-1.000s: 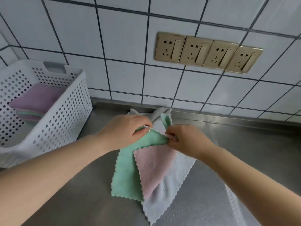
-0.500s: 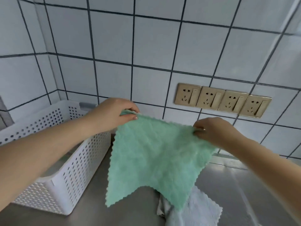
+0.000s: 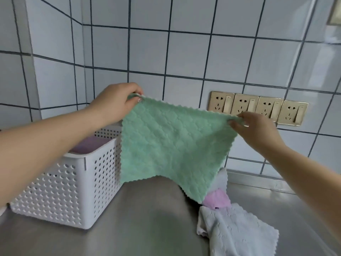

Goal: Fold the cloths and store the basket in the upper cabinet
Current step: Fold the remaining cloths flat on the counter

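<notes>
A green cloth (image 3: 171,145) is held up in the air by its two upper corners. One corner is pinched between the thumb and the curled fingers of the left hand (image 3: 116,104), and the other corner is pinched in the same way by the right hand (image 3: 256,130). Both arms are stretched forward, the left hand being kept a little higher than the right, so the top edge of the cloth is pulled straight and slopes down toward the right hand. The cloth hangs open below the two grips, clear of the steel counter (image 3: 140,222). Below the left hand, a white perforated basket (image 3: 60,189) is placed on the counter, and a purple cloth (image 3: 88,145) is seen inside it. Below the right hand, a pink cloth (image 3: 217,199) and a grey cloth (image 3: 234,231) are left unfolded on the counter, touching each other.
</notes>
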{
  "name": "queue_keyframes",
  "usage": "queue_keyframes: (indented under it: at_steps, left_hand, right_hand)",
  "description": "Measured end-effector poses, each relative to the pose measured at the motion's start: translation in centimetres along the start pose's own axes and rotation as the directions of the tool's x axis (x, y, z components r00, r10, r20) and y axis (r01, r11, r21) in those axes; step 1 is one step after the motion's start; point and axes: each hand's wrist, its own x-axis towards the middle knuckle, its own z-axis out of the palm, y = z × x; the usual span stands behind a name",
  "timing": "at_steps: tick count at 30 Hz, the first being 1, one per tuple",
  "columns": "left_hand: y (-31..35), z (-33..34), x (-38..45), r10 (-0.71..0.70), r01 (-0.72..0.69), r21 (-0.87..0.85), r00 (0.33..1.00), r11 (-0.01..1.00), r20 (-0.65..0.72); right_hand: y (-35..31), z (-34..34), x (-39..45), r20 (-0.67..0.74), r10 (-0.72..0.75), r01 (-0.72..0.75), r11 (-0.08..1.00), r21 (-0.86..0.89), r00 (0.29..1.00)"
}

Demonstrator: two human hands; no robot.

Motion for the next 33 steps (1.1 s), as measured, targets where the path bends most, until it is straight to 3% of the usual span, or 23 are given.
queue_keyframes:
  at_steps: [5, 9, 19, 23, 33]
  left_hand:
    - [2.0, -3.8, -6.7, -0.080, 0.081, -0.028, 0.996, 0.996, 0.050]
    - [3.2, -7.1, -14.5, -0.098, 0.104, -0.027, 0.980, 0.994, 0.172]
    - [4.6, -7.0, -36.0, -0.190, 0.221, -0.007, 0.857, 0.975, 0.479]
    - [5.7, -7.4, -38.6, -0.188, 0.252, -0.073, 0.857, 0.965, 0.480]
    - [4.7, -7.6, -37.2, -0.252, 0.423, -0.285, 0.838, 0.860, 0.483]
  right_hand:
    - [-2.7, -2.0, -7.1, 0.075, 0.133, -0.142, 0.980, 0.138, 0.988]
    - [-4.4, -2.8, -15.0, 0.162, 0.186, -0.221, 0.947, 0.235, 0.969]
    - [-3.6, -1.4, -34.6, 0.479, 0.207, -0.340, 0.916, 0.211, 0.853]
    - [-3.0, -2.2, -36.9, 0.467, 0.188, -0.296, 0.940, 0.169, 0.864]
    - [-2.6, -1.8, -35.5, 0.458, 0.222, -0.354, 0.908, 0.225, 0.861]
